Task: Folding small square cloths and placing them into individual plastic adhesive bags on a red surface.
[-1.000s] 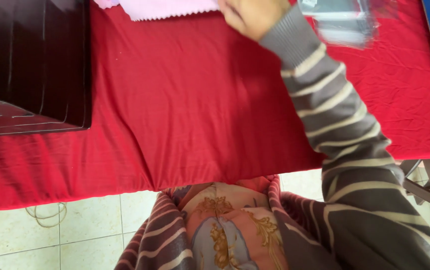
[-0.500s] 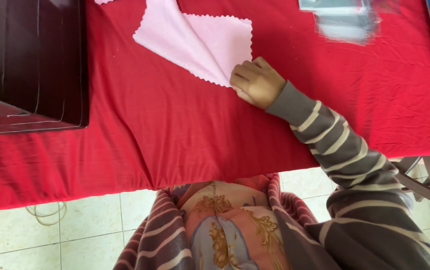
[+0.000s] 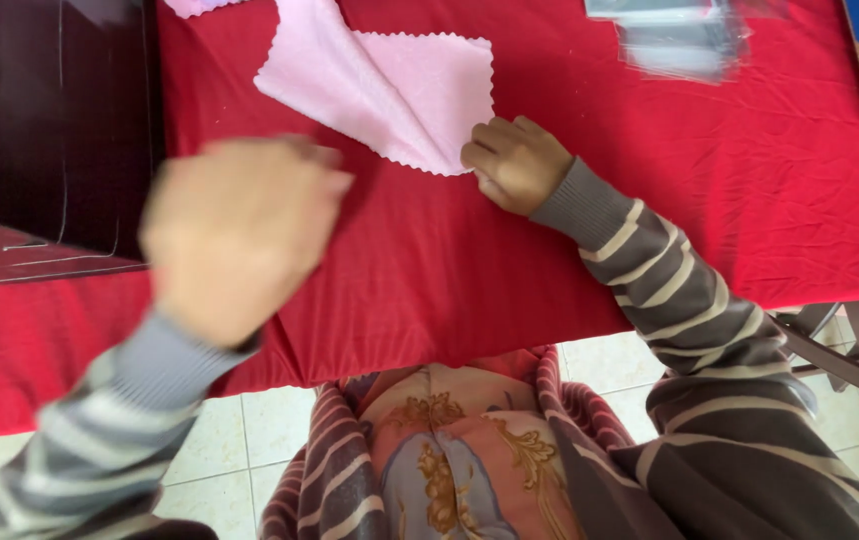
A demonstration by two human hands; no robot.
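Head view: right hand (image 3: 514,160) pinches pink cloth (image 3: 389,95) corner.

left hand (image 3: 239,235) motion-blurred (fingers unreadable) | pink cloth (image 3: 389,90) cut off by top edge

Even, soft daylight fills the scene; the left hand (image 3: 234,235) is smeared by motion blur, clear plastic packets (image 3: 674,35) blur at the top edge, shadows stay faint.

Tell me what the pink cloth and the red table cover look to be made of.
Pink cloth: soft matte fabric, probably microfibre; its zigzag-cut edges suggest a cleaning cloth. Red cover: woven textile, matte, judging by its creases and the way it drapes over the table edge.
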